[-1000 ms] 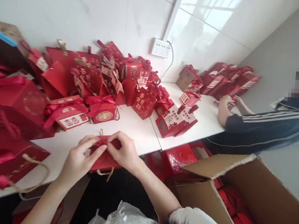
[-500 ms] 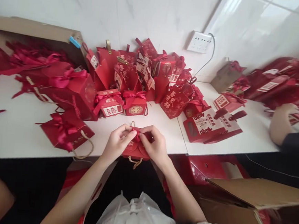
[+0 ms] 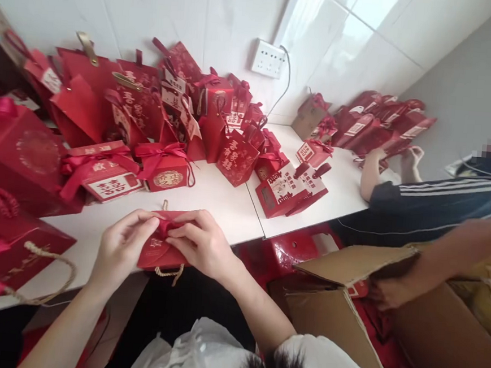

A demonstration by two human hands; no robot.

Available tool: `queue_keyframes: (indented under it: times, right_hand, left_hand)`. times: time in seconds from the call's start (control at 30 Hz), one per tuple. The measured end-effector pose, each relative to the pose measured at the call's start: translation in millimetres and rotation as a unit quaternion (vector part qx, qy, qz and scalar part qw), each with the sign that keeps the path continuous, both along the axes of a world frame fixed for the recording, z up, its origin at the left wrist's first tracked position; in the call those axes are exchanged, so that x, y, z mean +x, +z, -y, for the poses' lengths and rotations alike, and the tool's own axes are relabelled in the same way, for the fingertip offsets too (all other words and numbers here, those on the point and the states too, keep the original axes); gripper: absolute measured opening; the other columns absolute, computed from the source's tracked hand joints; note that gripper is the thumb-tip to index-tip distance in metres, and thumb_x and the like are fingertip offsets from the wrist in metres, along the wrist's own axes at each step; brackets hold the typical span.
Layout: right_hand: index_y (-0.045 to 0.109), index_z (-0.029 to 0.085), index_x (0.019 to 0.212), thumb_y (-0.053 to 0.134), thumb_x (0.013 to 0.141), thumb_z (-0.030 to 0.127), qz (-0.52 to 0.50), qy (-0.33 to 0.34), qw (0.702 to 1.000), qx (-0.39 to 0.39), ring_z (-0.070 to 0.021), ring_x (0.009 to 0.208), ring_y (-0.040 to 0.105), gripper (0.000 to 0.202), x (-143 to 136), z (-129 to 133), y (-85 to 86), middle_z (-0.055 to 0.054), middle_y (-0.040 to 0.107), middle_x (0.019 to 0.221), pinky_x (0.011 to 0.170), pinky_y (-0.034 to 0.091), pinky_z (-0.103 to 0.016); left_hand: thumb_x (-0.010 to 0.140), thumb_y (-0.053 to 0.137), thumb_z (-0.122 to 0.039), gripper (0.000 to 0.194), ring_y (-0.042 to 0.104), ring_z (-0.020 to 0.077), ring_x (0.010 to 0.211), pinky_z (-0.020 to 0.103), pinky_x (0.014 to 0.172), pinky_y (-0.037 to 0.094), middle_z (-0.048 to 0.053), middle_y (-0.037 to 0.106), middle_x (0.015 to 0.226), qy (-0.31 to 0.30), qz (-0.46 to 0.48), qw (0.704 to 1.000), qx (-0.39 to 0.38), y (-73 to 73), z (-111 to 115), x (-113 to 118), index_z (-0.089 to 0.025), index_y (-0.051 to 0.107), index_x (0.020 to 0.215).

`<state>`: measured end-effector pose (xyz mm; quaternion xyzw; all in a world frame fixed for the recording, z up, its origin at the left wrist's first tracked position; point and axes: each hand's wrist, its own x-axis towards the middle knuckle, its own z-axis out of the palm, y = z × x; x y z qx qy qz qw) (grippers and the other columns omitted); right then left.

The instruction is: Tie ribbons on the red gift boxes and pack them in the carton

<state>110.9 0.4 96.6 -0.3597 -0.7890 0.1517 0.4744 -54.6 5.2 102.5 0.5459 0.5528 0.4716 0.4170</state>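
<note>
A small red box (image 3: 161,251) with a rope handle lies at the front edge of the white table. On its top is a dark red ribbon (image 3: 163,228). My left hand (image 3: 128,240) pinches the ribbon from the left, thumb and fingers together. From the right, my right hand (image 3: 201,240) pinches the ribbon's other side, fingers curled. Behind my hands stand two red boxes with pink bows, one with a white label (image 3: 113,186) and one with a gold round emblem (image 3: 169,178).
Many red gift bags (image 3: 143,102) crowd the white table (image 3: 225,219) along the wall. Two white-fronted red boxes (image 3: 285,190) stand right of centre. At the right, a person in dark striped sleeves (image 3: 423,189) works; another person's hand (image 3: 390,294) reaches into a cardboard box (image 3: 324,315).
The view has swung to the right, so the table's things appear further left. Another person's arm now shows in the cardboard box. Both my hands stay on the ribbon.
</note>
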Motion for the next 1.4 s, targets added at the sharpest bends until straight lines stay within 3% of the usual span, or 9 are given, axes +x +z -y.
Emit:
queue_keyframes:
  times: [0.2, 0.5, 0.8, 1.03, 1.2, 1.4]
  right_hand:
    - [0.065, 0.018, 0.080, 0.054, 0.092, 0.027, 0.035, -0.016, 0.999, 0.011, -0.0141, 0.088, 0.060, 0.019, 0.2, -0.1, -0.6, -0.007, 0.064, 0.092, 0.081, 0.052, -0.027]
    - [0.064, 0.018, 0.080, 0.055, 0.090, 0.026, 0.025, -0.016, 1.000, 0.000, -0.0154, 0.086, 0.060, 0.016, -1.7, -0.2, 0.9, -0.008, 0.064, 0.089, 0.079, 0.052, -0.028]
    - [0.064, 0.016, 0.079, 0.055, 0.091, 0.026, 0.022, -0.017, 0.999, 0.028, -0.0144, 0.084, 0.060, 0.018, -1.2, -0.4, -0.9, -0.008, 0.065, 0.088, 0.080, 0.051, -0.027]
    - [0.064, 0.019, 0.078, 0.055, 0.090, 0.029, 0.045, -0.032, 0.999, -0.002, -0.0140, 0.083, 0.060, 0.018, -1.7, -1.6, -1.5, -0.006, 0.065, 0.090, 0.081, 0.051, -0.028]
    - [0.063, 0.019, 0.081, 0.056, 0.090, 0.025, 0.012, -0.014, 1.000, -0.002, -0.0150, 0.085, 0.061, 0.014, -2.4, 2.0, 0.3, -0.007, 0.065, 0.089, 0.080, 0.052, -0.030]
    - [0.063, 0.018, 0.083, 0.056, 0.088, 0.019, -0.028, -0.011, 1.000, 0.004, -0.0175, 0.084, 0.061, 0.009, -4.3, 5.0, 2.2, -0.008, 0.064, 0.087, 0.075, 0.054, -0.034]
  left_hand:
    - [0.076, 0.057, -0.046, 0.028, 0.051, 0.0127, 0.061, 0.019, 0.056, 0.041, -0.003, 0.057, 0.063, 0.003, -0.039, 0.999, 0.032, -0.4, -1.2, 0.3, -0.018, 0.057, 0.069]
    - [0.077, 0.057, -0.043, 0.026, 0.049, 0.0131, 0.061, 0.020, 0.056, 0.041, -0.003, 0.055, 0.063, 0.001, -0.028, 0.999, 0.023, 5.0, 0.4, 3.5, -0.019, 0.056, 0.068]
    - [0.079, 0.057, -0.039, 0.023, 0.049, 0.0137, 0.067, 0.020, 0.062, 0.041, -0.004, 0.055, 0.065, 0.002, -0.031, 0.999, 0.026, 0.9, -0.6, 2.9, -0.019, 0.055, 0.070]
    - [0.078, 0.057, -0.040, 0.023, 0.049, 0.0134, 0.065, 0.020, 0.060, 0.041, -0.003, 0.055, 0.065, -0.003, -0.026, 0.999, 0.022, 1.0, -0.6, 1.2, -0.018, 0.057, 0.071]
    - [0.078, 0.057, -0.042, 0.025, 0.051, 0.0143, 0.062, 0.021, 0.057, 0.042, -0.002, 0.056, 0.063, 0.007, -0.033, 0.999, 0.029, 3.4, -0.4, 3.5, -0.019, 0.058, 0.069]
    - [0.080, 0.054, -0.041, 0.027, 0.053, 0.0143, 0.062, 0.022, 0.058, 0.044, -0.001, 0.056, 0.064, -0.022, -0.005, 0.999, 0.023, 8.1, 2.9, 3.9, -0.018, 0.057, 0.068]
